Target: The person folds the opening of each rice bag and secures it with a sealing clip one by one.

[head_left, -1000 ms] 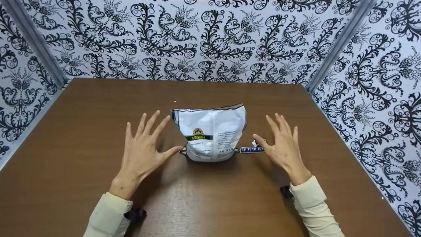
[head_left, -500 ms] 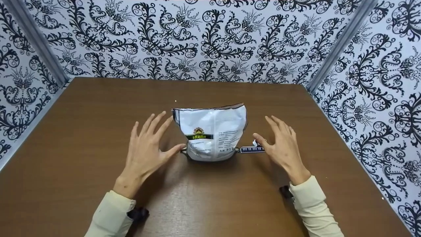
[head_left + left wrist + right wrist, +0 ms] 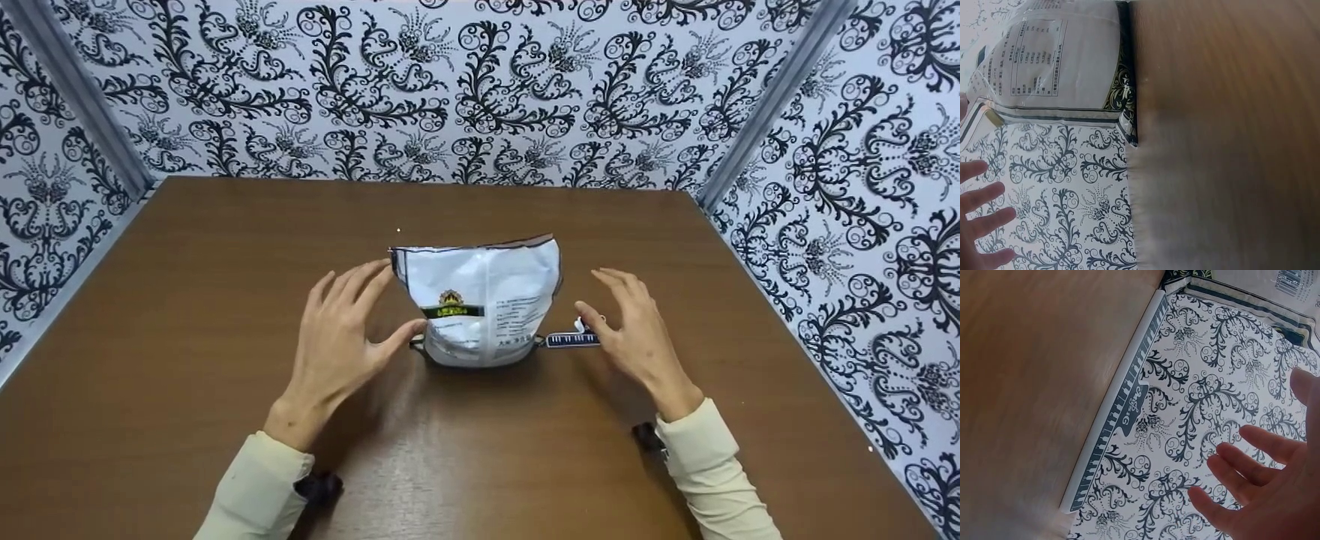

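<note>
A: Start with the hands. What is the left hand (image 3: 341, 330) doing?

B: It hovers just left of the white bag (image 3: 480, 304), fingers spread and only loosely bent, gripping nothing. Its thumb tip reaches to the bag's lower left edge; I cannot tell whether it touches. The left wrist view shows the fingertips (image 3: 985, 211) held apart from one another.

A: And the right hand (image 3: 634, 330)?

B: Much the same on the other side: fingers relaxed and a little curved, holding nothing. It sits just right of the bag, with the thumb close above a white clip (image 3: 574, 340) printed with a piano-key pattern. Contact with the clip is not clear from here.

A: Where is that clip exactly?

B: It sticks out to the right from the bag's near right corner, lying along the desk. In the right wrist view it shows as a long pale bar (image 3: 1117, 405) with dark key marks and a small printed word that I cannot read.

A: Describe the bag.

B: It stands upright in the middle of the brown desk (image 3: 187, 300), between both hands, its back seam facing near. It bears a green and black band, a gold emblem, and small text. The top edge has a dark trim.

A: What lies around it?

B: Cream sleeves (image 3: 255, 491) cover both forearms. Walls of black and white scroll wallpaper (image 3: 480, 90) enclose the desk on the left, far and right sides.
</note>
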A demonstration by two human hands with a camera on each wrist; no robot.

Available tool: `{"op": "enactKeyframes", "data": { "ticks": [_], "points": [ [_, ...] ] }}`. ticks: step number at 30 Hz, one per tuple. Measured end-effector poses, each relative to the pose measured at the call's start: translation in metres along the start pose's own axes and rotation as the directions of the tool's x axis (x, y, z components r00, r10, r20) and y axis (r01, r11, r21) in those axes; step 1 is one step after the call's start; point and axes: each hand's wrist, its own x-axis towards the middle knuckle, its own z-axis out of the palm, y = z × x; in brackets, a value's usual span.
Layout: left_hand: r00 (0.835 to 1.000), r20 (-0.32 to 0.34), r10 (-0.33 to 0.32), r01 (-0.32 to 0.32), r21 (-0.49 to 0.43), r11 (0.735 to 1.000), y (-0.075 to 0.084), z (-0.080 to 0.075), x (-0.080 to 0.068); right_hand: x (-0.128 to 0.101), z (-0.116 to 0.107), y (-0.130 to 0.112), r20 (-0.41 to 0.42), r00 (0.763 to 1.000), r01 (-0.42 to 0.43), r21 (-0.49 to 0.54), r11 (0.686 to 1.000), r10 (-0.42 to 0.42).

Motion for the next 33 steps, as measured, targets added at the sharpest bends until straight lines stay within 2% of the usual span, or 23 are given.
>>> {"op": "enactKeyframes", "data": {
  "ticks": [5, 17, 25, 33],
  "points": [
    [1.000, -0.019, 0.006, -0.006, -0.010, 1.000, 0.003, 0.001, 0.001, 0.000, 0.001, -0.001, -0.031, 0.998, 0.047, 0.012, 0.999, -0.046],
    [0.999, -0.022, -0.024, 0.023, -0.051, 0.998, 0.012, -0.003, 0.008, 0.000, 0.001, -0.005, -0.055, 0.996, 0.069, 0.014, 0.998, -0.068],
    [0.997, -0.059, -0.045, 0.039, -0.101, 0.994, 0.014, -0.003, 0.011, -0.002, 0.002, -0.009, -0.061, 0.994, 0.090, 0.017, 0.996, -0.088],
    [0.991, -0.125, -0.052, 0.032, -0.157, 0.987, 0.016, -0.002, 0.014, -0.003, 0.004, -0.014, -0.071, 0.991, 0.119, 0.022, 0.993, -0.117]
  ]
}}
